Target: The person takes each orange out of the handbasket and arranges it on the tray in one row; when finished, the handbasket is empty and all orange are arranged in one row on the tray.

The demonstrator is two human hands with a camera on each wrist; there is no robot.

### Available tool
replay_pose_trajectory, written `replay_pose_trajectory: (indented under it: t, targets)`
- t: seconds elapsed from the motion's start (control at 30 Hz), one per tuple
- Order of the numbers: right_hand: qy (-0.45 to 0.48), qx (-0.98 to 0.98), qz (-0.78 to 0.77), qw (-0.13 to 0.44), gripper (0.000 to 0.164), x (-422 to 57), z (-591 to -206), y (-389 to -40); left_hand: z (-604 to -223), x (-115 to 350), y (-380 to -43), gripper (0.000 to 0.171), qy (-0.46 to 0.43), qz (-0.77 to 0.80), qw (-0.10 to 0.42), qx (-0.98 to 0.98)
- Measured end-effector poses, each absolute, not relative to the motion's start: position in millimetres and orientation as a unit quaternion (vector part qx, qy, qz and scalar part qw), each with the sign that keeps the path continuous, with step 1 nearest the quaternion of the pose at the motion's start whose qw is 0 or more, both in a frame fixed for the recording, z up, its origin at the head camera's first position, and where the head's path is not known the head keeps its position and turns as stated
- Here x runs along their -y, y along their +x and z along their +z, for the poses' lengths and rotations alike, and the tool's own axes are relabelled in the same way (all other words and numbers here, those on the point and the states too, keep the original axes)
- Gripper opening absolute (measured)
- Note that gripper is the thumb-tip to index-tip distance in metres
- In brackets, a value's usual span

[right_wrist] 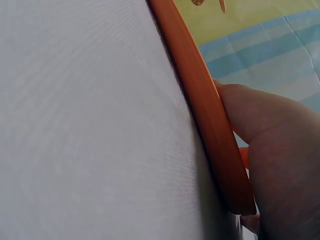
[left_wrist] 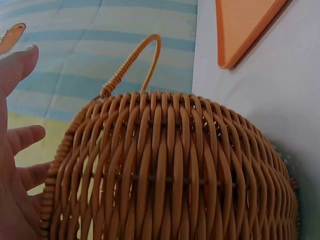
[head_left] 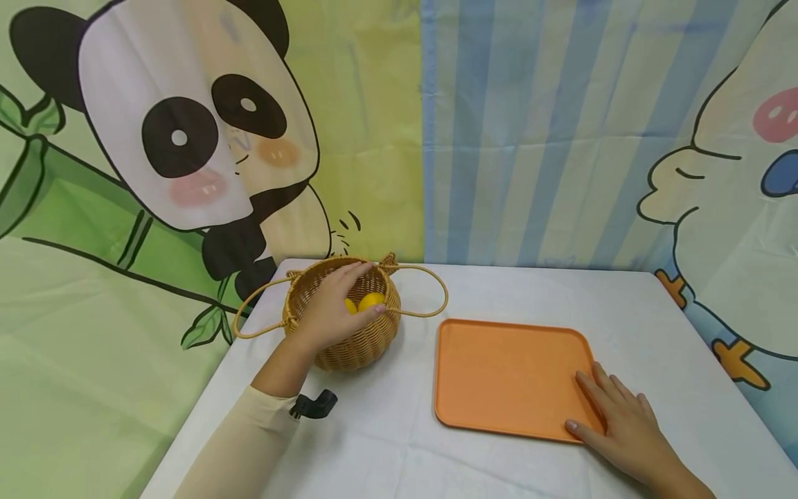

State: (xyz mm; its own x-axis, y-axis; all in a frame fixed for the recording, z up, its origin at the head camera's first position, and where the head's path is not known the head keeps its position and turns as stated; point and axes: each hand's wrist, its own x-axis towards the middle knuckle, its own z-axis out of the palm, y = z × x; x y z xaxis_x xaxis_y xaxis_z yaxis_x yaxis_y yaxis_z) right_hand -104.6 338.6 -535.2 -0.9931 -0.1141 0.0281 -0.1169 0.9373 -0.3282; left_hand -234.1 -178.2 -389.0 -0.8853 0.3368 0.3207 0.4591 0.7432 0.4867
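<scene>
A round wicker basket [head_left: 357, 352] stands on the table, with a looped handle to each side. At least two smooth yellow round things [head_left: 372, 300] lie inside it; their kind is not clear. Above the basket's mouth, my left hand [head_left: 333, 310] reaches over the near rim with fingers extended, holding nothing visible. In the left wrist view the basket's woven side [left_wrist: 170, 170] fills the middle, with fingers [left_wrist: 26, 137] past its rim. On the right lies a flat orange tray [head_left: 505, 378]. My right hand [head_left: 623, 424] rests on its near right corner, fingers spread, thumb on the edge.
A white cloth [head_left: 399, 430] covers the table. Behind it hangs a curtain [head_left: 530, 138] with a panda, stripes and a white cartoon figure. A black wrist mount [head_left: 314, 405] sticks out from the left sleeve.
</scene>
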Motion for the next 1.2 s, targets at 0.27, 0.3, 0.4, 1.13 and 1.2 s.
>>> replay_pose_trajectory:
  t: [0.27,0.3,0.4,1.13,1.2]
  targets:
    - [0.060,0.984,0.168,0.003,0.104,-340.5,-537.2,-105.5,-392.6,190.5,-249.7,0.078,-0.200,-0.297,0.058,0.932]
    - [0.059,0.984,0.167,0.002,0.105,-340.5,-537.2,-105.6,-392.5,191.5,-251.3,0.077,-0.197,-0.298,0.049,0.933]
    - [0.059,0.985,0.165,0.004,0.104,-339.9,-536.8,-105.6,-391.8,194.7,-256.0,0.076,-0.191,-0.299,0.026,0.935]
    - [0.066,0.983,0.170,0.010,0.101,-341.5,-536.5,-103.5,-403.4,210.5,-291.0,0.095,-0.163,-0.279,-0.116,0.939]
    - [0.066,0.983,0.170,0.009,0.101,-341.7,-536.7,-103.5,-404.8,211.6,-292.9,0.096,-0.151,-0.283,-0.129,0.938]
